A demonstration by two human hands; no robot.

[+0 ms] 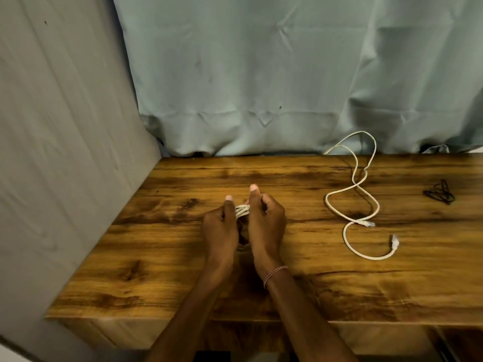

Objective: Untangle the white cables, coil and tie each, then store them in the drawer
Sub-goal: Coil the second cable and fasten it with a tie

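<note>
Both of my hands meet over the middle of the wooden table (pixel 167 270). My left hand (pixel 220 231) and my right hand (pixel 266 226) together grip a coiled white cable (pixel 242 210), whose loops show between the thumbs; most of the coil is hidden by the fingers. A second white cable (pixel 352 194) lies loose and winding on the right side of the table, with one end running up against the curtain. Both of its clear plugs rest near the front of its path.
A small bundle of black ties (pixel 440 195) lies at the far right of the table. A teal curtain (pixel 261 74) hangs behind the table and a grey fabric wall (pixel 57 126) stands on the left. The table's front edge is close to me.
</note>
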